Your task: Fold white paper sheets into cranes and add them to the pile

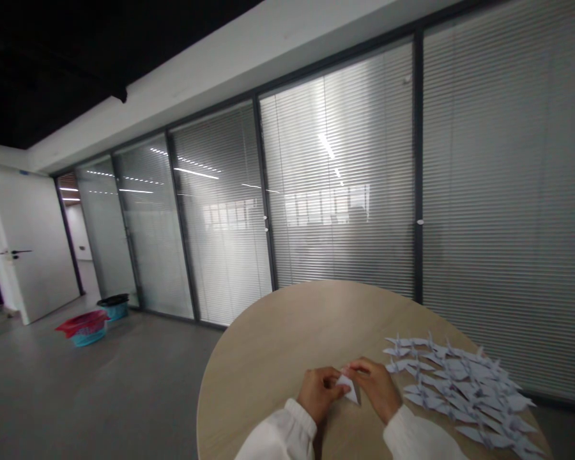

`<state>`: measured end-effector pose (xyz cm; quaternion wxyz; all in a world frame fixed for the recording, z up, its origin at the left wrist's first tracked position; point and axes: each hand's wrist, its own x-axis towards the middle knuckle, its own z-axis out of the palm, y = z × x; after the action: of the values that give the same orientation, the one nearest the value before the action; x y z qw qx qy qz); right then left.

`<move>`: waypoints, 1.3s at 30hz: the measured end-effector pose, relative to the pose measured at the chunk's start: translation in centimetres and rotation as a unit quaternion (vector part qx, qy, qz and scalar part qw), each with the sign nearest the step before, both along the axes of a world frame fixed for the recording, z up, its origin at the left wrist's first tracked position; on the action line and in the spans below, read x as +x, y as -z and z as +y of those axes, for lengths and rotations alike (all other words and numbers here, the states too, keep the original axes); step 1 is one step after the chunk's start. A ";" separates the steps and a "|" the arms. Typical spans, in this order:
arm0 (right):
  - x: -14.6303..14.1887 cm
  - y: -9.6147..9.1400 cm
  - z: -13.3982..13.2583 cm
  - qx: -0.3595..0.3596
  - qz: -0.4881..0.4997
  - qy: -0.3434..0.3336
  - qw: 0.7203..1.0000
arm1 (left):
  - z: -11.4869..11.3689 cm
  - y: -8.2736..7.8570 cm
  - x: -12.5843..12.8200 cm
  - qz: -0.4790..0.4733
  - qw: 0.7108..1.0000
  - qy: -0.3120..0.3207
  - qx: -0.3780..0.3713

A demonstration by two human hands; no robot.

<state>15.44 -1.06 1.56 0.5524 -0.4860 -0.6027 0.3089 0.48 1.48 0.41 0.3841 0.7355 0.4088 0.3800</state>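
My left hand and my right hand meet low in the view over a round wooden table. Both pinch a small folded piece of white paper between their fingertips, just above the tabletop. White sleeves cover both wrists. To the right of my right hand lies a spread of several folded white paper cranes.
A glass wall with shut blinds runs behind the table. At far left a white door stands open. Two blue bins, one with a red bag, sit on the grey floor by the wall.
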 end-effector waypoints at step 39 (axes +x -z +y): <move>0.2 0.4 0.3 -0.003 0.068 -0.039 0.997 | 0.5 -0.6 -0.2 -0.118 0.990 -0.026 -0.071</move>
<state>15.64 -0.77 1.18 0.5782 -0.4415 -0.5814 0.3645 0.24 1.95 0.98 0.4706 0.6457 0.4054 0.4442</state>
